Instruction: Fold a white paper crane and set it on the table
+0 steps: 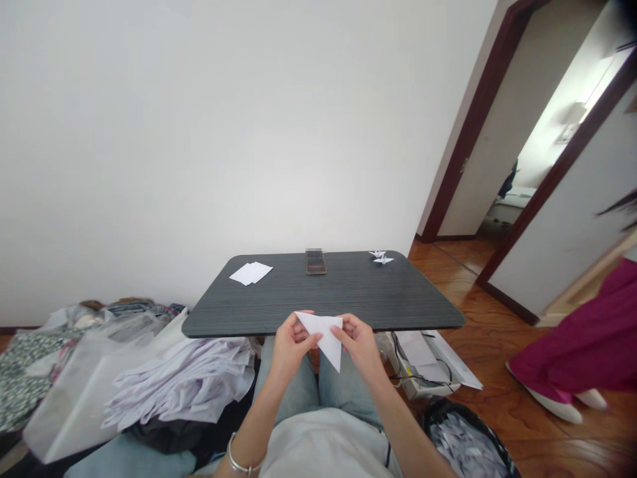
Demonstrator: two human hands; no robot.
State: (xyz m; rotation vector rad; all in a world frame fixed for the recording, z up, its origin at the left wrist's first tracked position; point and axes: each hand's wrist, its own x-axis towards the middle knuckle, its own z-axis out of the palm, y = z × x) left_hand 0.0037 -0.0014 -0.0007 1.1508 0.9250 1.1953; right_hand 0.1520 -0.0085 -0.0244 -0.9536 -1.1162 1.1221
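A white sheet of paper folded into a triangle (323, 334) is held between my two hands, just in front of the table's near edge and over my lap. My left hand (292, 340) pinches its left side, thumb on top and fingers behind. On the other side, my right hand (359, 337) grips the right edge, its thumb pressed on the paper's face. One point of the triangle hangs downward, and another points to the upper left.
On the dark table (279, 299) lie white paper sheets (251, 273), a phone-like object (315, 261) and folded paper cranes (382, 258). Clothes (184, 378) are heaped at left. A box with cables (423, 365) and a bag of paper scraps (465, 441) stand at right, near a person (582, 338).
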